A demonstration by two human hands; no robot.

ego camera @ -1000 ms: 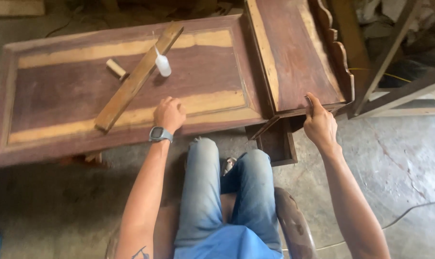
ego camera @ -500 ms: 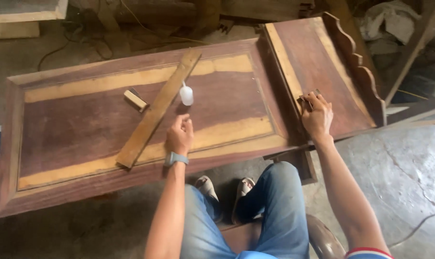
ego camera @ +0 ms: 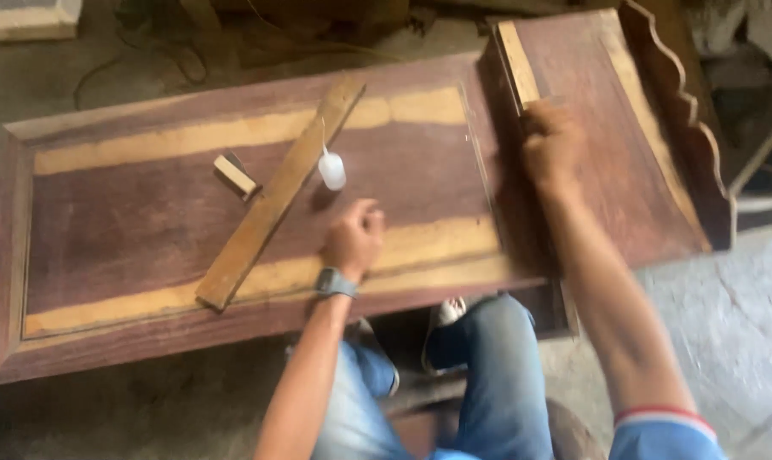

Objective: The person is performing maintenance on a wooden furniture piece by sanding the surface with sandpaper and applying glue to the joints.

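The large reddish-brown wooden panel point(ego camera: 147, 213) lay flat in front of the seated person, its raised border framing a field streaked with pale yellow bands. The left hand point(ego camera: 354, 238) rested on the panel's near pale band, fingers curled loosely into a soft fist — nothing was held in it. A grey wristwatch point(ego camera: 335, 283) sat on that wrist.

Just beyond the left hand, and apart from it, a small white squeeze bottle point(ego camera: 331, 169) with a thin nozzle stood on the panel, close against the right side of a long pale wooden slat point(ego camera: 275, 200). The slat lay diagonally across the panel, from near the front border up toward the far border. A small pale wooden block point(ego camera: 234, 176) lay to the left of the slat, separate from it.

The right hand point(ego camera: 552, 146) was pressed down on a second reddish board point(ego camera: 633, 128), which adjoined the panel's right end and carried a scalloped rail point(ego camera: 688, 111) along its far side. The hand lay beside the board's pale left strip point(ego camera: 518, 64). Motion blur obscured the fingers; whether they gripped anything beneath could not be told.

The person's knees in blue jeans point(ego camera: 497, 375) showed below the panel's front edge, over a concrete floor point(ego camera: 727, 315).
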